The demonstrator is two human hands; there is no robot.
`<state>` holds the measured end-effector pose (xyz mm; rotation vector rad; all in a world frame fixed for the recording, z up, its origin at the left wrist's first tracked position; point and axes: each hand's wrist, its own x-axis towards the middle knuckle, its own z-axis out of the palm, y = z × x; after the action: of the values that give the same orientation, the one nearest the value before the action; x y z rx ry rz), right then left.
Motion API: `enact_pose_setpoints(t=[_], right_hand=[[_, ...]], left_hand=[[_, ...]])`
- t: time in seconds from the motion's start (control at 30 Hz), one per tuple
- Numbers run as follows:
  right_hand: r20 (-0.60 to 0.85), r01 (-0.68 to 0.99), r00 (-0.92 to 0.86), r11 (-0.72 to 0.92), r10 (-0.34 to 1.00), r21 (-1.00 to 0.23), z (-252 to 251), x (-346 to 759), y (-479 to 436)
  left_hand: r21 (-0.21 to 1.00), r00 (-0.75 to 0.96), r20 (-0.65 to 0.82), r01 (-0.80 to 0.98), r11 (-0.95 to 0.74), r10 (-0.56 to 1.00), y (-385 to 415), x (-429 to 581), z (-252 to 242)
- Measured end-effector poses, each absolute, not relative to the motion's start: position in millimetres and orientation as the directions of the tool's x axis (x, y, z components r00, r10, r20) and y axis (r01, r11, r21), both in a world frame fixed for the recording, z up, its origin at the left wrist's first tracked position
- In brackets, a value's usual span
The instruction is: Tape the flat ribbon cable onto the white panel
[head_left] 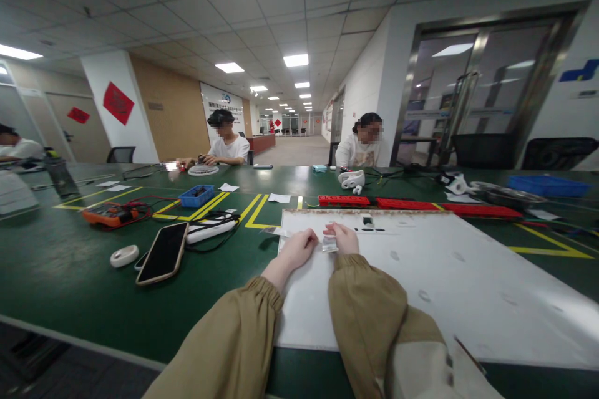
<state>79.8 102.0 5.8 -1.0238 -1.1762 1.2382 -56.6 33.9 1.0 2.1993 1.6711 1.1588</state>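
Both my hands are over the left part of a white board (397, 299) lying on the green table. My left hand (300, 248) has its fingers curled together; whatever they hold, if anything, is too small to tell. Close to its right, my right hand (340, 239) is closed on a small clear plastic packet (329, 244). A clear strip (276, 232) lies at the board's left edge, beside my left hand. Beyond my hands, a small dark piece (368, 222) and several dark ovals are on the board.
Left on the green table (70, 274) are a phone (163, 253), a white round device (124, 255), a power strip (210, 230), an orange multimeter (110, 214) and a blue tray (197, 196). Red strips (344, 201) line the board's far edge. Two people sit across the table, another far left.
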Motion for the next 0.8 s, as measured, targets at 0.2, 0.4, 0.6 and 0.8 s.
enact_pose_setpoints(t=[0.2, 0.4, 0.6, 0.8], right_hand=[[0.105, -0.130, 0.004, 0.104, 0.995, -0.986, 5.4, 82.3, 102.9], [0.122, -0.096, 0.003, 0.122, 0.993, -0.988, 4.1, 85.0, 105.3], [0.153, -0.089, -0.005, 0.152, 0.988, -0.984, 1.7, 83.1, 106.0], [0.189, -0.130, -0.075, 0.178, 0.979, -0.975, -3.1, 79.9, 108.8]], left_hand=[[0.545, 0.087, 0.462, 0.758, -0.360, 0.882, 32.4, -55.1, 3.0], [0.537, 0.056, 0.449, 0.781, -0.320, 0.892, 31.6, -55.2, 3.7], [0.520, 0.023, 0.444, 0.807, -0.278, 0.896, 32.0, -56.0, 4.2], [0.508, 0.014, 0.454, 0.818, -0.272, 0.891, 34.0, -56.9, 2.2]])
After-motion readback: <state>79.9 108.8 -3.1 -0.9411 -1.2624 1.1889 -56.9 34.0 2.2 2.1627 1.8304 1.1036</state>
